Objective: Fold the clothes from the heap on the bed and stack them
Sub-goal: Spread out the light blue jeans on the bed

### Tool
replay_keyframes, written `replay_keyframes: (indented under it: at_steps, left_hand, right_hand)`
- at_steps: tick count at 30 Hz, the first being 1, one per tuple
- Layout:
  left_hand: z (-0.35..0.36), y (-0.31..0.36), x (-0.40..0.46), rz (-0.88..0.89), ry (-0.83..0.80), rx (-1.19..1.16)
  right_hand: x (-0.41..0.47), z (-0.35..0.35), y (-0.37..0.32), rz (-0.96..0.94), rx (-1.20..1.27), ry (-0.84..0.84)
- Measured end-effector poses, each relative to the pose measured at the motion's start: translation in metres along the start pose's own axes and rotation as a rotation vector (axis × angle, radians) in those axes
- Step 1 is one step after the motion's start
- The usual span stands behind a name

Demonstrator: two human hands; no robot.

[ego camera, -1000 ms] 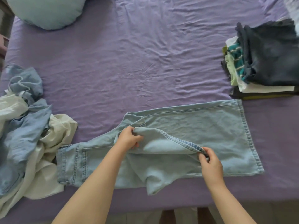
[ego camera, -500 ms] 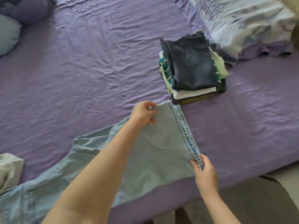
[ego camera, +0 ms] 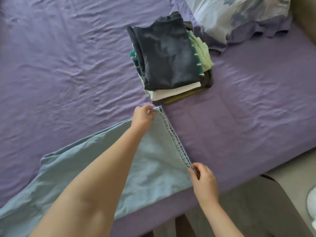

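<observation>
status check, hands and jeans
Left hand and right hand pinch hem corners of light blue jeans. Jeans flat on bed. Folded stack just beyond, clear.

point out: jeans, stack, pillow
jeans (ego camera: 159, 156): head view, flat leg panel near the hem
stack (ego camera: 168, 55): head view, top dark garment
pillow (ego camera: 239, 16): head view, floral case

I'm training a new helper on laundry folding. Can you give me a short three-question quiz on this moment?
1. True or false: both hands pinch the hem of the light blue jeans.
2. Which garment tops the stack? A) white shirt B) dark navy garment C) green top
3. Fill in: the left hand holds the hem corner nearer the ____.

Key:
1. True; the right hand holds the near corner.
2. B
3. stack
</observation>
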State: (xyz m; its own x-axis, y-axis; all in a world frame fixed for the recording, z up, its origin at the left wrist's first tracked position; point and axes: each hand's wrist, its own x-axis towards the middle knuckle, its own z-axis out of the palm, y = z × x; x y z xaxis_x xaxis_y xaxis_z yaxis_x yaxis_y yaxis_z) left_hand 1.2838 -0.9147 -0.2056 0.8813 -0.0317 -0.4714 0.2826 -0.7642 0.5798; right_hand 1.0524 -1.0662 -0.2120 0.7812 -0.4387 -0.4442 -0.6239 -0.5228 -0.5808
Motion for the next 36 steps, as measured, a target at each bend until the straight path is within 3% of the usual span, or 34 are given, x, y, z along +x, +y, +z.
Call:
replay_keyframes:
  at_steps: [7,11,14,17,20,24,32,36]
  left_hand:
    - [0.027,-0.004,-0.006,-0.016,-0.027,-0.02]
    - [0.044,-0.023,-0.047,0.142,-0.064,0.294]
    - [0.047,-0.058,-0.082,0.053,-0.157,0.536]
    - [0.04,-0.099,-0.113,-0.074,-0.185,0.628]
    - [0.021,-0.136,-0.133,-0.185,-0.177,0.648]
    - [-0.008,-0.175,-0.149,-0.286,-0.114,0.599]
    - [-0.103,-0.258,-0.148,-0.352,0.225,0.427]
    - [-0.156,-0.298,-0.134,-0.342,0.268,0.413]
  right_hand:
    - [0.02,0.004,0.001,-0.15,-0.162,-0.112]
    - [0.019,0.011,-0.016,-0.452,-0.446,-0.122]
    - [0.021,0.022,-0.029,-0.6,-0.687,-0.209]
    - [0.024,0.03,-0.036,-0.487,-0.871,-0.362]
    - [0.02,0.037,-0.044,-0.497,-0.911,-0.313]
    - [0.001,0.058,-0.071,-0.64,-0.893,-0.294]
    - [-0.02,0.144,-0.152,-0.879,-0.941,-0.472]
    - [-0.028,0.196,-0.194,-0.97,-0.909,-0.548]
